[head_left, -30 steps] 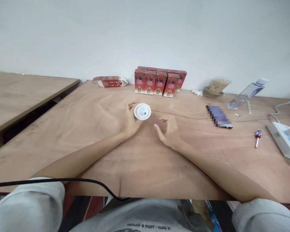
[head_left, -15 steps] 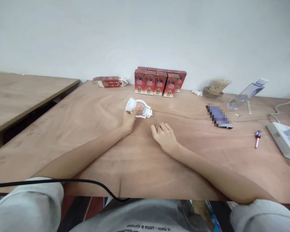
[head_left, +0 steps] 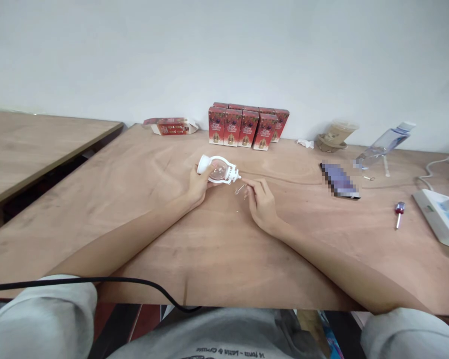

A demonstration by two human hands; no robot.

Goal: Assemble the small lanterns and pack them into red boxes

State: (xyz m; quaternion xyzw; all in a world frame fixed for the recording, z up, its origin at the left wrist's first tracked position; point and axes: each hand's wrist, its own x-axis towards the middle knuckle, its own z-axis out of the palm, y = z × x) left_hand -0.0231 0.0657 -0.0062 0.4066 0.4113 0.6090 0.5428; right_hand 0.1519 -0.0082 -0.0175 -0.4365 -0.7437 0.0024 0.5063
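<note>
My left hand (head_left: 199, 187) is closed round the white base of a small toy lantern (head_left: 220, 170) with a clear globe. The lantern lies tilted on its side, its pointed white cap towards the right. Close to that cap is my right hand (head_left: 264, 203), its index finger stretched out to the tip; whether it touches, I cannot tell. A thin bent metal wire (head_left: 240, 189) sticks out from between the thumb and curled fingers of this hand. A tiny pale speck (head_left: 237, 211) lies on the tabletop below.
Red printed boxes (head_left: 243, 127) stand in rows by the wall, with an opened red box (head_left: 172, 126) to their left. Rightward are a cup in a holder (head_left: 333, 139), a tilted bottle (head_left: 385, 145), a phone (head_left: 338, 180), a screwdriver (head_left: 399, 214), a small metal piece (head_left: 368, 178) and a white device (head_left: 443, 219).
The lantern has turned in my left hand and moved slightly right. My right hand has shifted right and up, its index finger now reaching to the lantern's cap, and the wire shows more clearly.
</note>
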